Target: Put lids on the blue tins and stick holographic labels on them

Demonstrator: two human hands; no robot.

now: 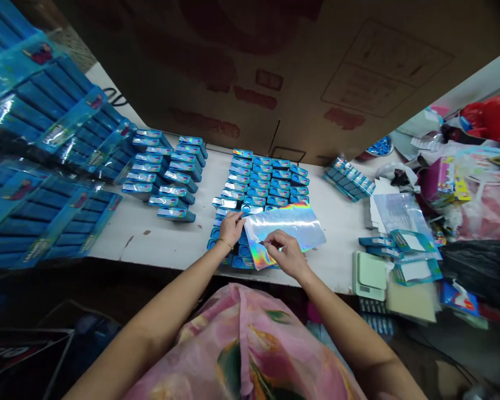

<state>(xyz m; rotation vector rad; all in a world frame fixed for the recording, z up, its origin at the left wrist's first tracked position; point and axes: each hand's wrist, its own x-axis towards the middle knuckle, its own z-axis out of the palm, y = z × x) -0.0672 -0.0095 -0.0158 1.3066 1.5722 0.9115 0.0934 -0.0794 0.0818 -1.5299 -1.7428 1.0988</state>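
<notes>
A shiny rainbow-silver sheet [294, 225] lies over the near part of several rows of small blue boxes [258, 184]. My left hand [232, 228], with a thin bracelet at its wrist, is at the sheet's left edge over the boxes. Its fingers are drawn together, and what they grip is too small to tell. Above the sheet's lower left part, my right hand [286, 253] is closed in a pinch. A small dark thing shows at its fingertips, its kind unclear.
More blue boxes stand in columns [179, 166] on the left, beside tall stacks of wrapped blue packs [50, 116]. A large cardboard carton [241, 66] walls off the back. To the right are a clear-wrapped pack [349, 179], a pale green scale [369, 275] and piled bags [479, 205].
</notes>
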